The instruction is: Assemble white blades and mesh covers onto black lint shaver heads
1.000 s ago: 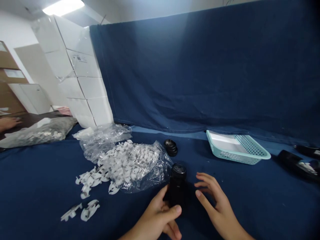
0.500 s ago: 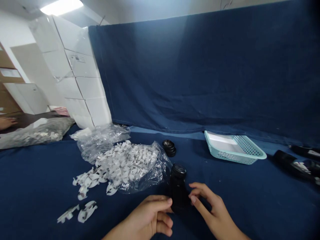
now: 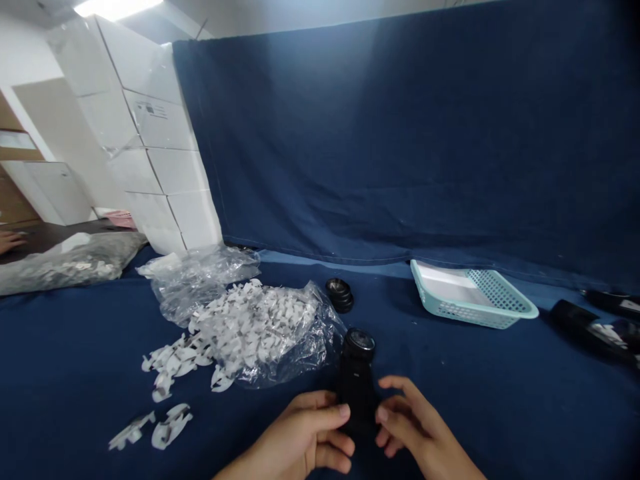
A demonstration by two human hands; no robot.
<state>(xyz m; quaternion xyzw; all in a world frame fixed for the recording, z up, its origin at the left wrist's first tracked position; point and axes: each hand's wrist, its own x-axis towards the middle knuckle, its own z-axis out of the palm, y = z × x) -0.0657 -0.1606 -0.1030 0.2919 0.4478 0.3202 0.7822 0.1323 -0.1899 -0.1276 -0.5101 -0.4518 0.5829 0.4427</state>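
A black handheld device [image 3: 356, 383] with a round, shiny head stands upright in front of me, its lower end hard to make out against the dark cloth. My left hand [image 3: 313, 430] holds it from the left, thumb along its near side and fingers curled. On its other side is my right hand [image 3: 413, 423], fingers bent and apart, with the fingertips close to the device and nothing gripped. Just behind and to the left lies a clear plastic bag [image 3: 300, 363] with many small white plastic parts [image 3: 255, 327] spilling out.
Two loose white parts [image 3: 171, 427] lie at the front left. Black round caps [image 3: 339, 293] are stacked behind the device. A turquoise basket [image 3: 470, 313] holds white sheets; black devices [image 3: 590, 327] lie at far right. White boxes [image 3: 165, 160] and another person's hand [image 3: 10, 241] are left.
The view has shifted slightly. My left hand stays on the device, which now stands a little more upright. My right hand's fingers have curled somewhat more beside it.
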